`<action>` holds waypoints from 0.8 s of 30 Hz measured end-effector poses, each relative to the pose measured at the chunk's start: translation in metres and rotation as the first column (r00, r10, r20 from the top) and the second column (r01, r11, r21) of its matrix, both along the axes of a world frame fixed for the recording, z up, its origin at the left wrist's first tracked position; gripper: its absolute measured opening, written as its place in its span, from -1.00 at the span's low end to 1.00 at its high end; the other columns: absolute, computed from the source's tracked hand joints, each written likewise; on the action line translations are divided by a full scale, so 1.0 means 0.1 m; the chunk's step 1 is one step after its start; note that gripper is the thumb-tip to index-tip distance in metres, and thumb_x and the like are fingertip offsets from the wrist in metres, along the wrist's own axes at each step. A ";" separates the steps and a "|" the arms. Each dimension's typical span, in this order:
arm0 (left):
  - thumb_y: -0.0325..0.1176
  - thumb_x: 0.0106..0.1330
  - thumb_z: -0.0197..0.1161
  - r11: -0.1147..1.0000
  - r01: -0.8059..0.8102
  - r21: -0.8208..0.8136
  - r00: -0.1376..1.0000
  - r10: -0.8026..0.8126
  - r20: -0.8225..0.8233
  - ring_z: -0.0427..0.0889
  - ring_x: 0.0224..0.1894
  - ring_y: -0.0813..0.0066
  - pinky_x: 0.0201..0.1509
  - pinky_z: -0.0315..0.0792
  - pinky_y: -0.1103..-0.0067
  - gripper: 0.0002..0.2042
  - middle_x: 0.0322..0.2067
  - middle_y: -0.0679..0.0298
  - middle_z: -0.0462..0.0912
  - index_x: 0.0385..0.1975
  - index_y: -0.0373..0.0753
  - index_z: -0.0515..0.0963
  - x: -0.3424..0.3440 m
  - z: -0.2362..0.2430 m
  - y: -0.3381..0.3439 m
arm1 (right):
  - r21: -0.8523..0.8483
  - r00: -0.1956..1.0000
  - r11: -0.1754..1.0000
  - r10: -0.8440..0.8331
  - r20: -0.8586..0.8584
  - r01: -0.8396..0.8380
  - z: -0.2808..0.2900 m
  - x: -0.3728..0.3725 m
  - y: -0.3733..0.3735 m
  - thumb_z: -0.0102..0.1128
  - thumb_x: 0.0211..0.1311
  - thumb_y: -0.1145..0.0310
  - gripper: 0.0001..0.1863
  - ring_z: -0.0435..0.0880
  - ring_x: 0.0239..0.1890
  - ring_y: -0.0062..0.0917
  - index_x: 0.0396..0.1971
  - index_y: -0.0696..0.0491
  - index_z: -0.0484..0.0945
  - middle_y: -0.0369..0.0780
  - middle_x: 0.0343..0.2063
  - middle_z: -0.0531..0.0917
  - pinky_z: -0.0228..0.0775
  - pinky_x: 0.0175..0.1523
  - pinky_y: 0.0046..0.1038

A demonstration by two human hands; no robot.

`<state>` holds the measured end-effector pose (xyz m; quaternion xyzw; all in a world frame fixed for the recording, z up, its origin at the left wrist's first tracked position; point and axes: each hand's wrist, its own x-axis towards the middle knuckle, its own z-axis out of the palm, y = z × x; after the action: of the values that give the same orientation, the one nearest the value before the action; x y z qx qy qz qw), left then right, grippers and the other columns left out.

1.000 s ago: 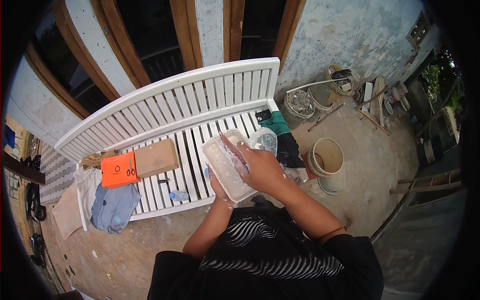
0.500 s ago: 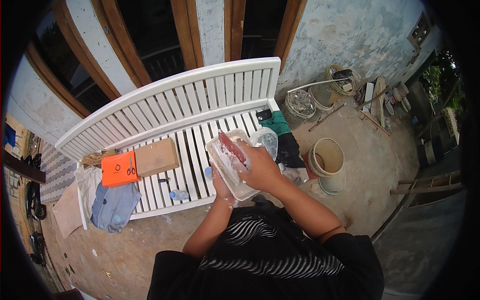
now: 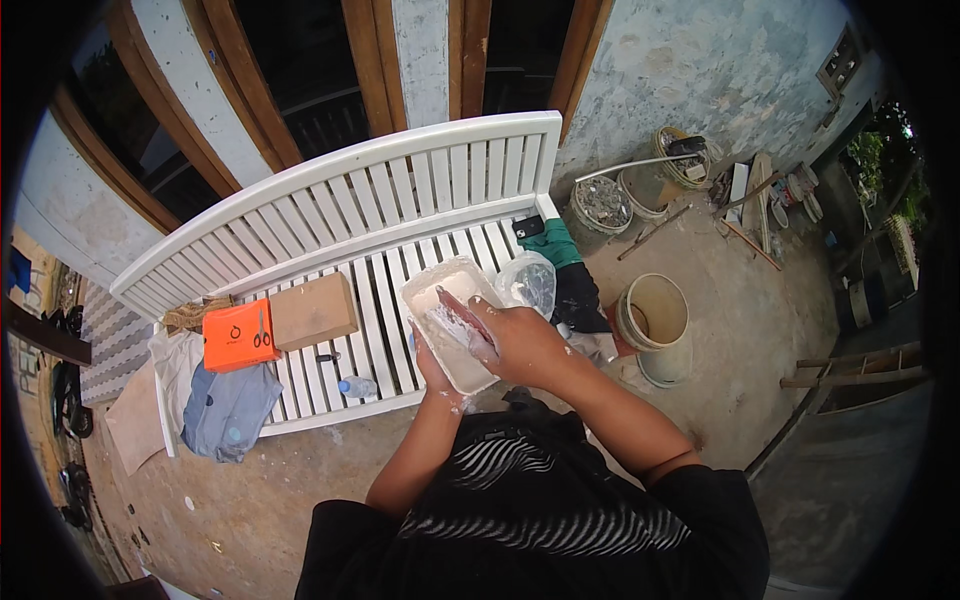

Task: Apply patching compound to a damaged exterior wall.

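Observation:
My left hand (image 3: 432,368) is wrapped around the left side of a white, paste-smeared rectangular tub (image 3: 415,298), holding it up in front of the bench. Inside the tub lies off-white paste (image 3: 450,345). My right hand (image 3: 522,342) grips a flat reddish scraper (image 3: 463,313) whose face is coated with white paste. The scraper is tilted down inside the tub, against the paste. White smears mark both hands, and part of my left hand is hidden beneath the tub.
Behind the tub stands a white slatted bench (image 3: 345,225). It carries an orange box (image 3: 238,335), scissors (image 3: 262,332), a brown box (image 3: 313,310), a water bottle (image 3: 357,387), a plastic bag (image 3: 528,282) and a phone (image 3: 527,228). Buckets (image 3: 655,312) stand at the right.
The scraper has gone from raised above the tub to lower inside it, carried by my right hand. My left hand has shifted the tub slightly left, and its inside shows more.

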<state>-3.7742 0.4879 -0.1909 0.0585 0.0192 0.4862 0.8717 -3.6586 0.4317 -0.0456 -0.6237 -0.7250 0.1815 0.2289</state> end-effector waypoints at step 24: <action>0.11 0.44 -0.29 0.997 -0.078 -0.025 0.969 0.070 -0.235 0.40 0.18 0.19 0.27 0.29 0.28 -0.43 0.18 0.15 0.37 0.29 -0.14 0.19 0.01 0.21 -0.11 | 0.136 0.999 0.990 -0.029 0.019 0.026 -0.11 -0.04 0.05 0.19 0.05 0.36 -0.57 0.61 -0.43 -0.03 -0.06 0.20 0.43 0.05 -0.49 0.61 0.46 -0.31 -0.15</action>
<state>-3.7730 0.4765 -0.1701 0.0999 0.1321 0.5077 0.8455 -3.6623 0.4365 -0.0561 -0.6185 -0.7294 0.1220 0.2658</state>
